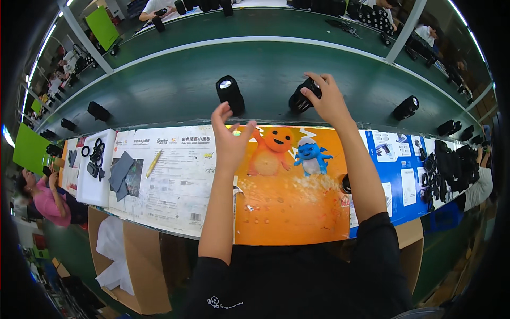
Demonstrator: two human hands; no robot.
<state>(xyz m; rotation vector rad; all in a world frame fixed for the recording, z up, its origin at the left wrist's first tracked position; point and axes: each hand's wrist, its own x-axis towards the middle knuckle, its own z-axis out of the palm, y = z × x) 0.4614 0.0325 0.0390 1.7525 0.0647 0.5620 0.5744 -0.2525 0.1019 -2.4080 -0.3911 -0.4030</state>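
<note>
My right hand [328, 98] is closed round a black cylinder that looks like a portable speaker [298, 102], on the green conveyor belt past the table's far edge. A second black speaker [230, 97] of the same kind, with a shiny silver disc on its end, stands on the belt to the left. Just in front of it is my left hand [231, 133], fingers apart and holding nothing. Whether a fingertip touches that speaker I cannot tell. Under my hands lies an orange printed sheet [287, 207] with cartoon figures. A small dark round part [346, 184] is partly hidden by my right forearm.
More black speakers [406, 108] stand along the belt [175, 80]. At left are a white foam tray [87, 183] with black rings, grey cloths [121, 175] and a yellow pen [154, 164]. Black parts [433, 181] crowd the right end. An open cardboard box [143, 260] stands below; people work around.
</note>
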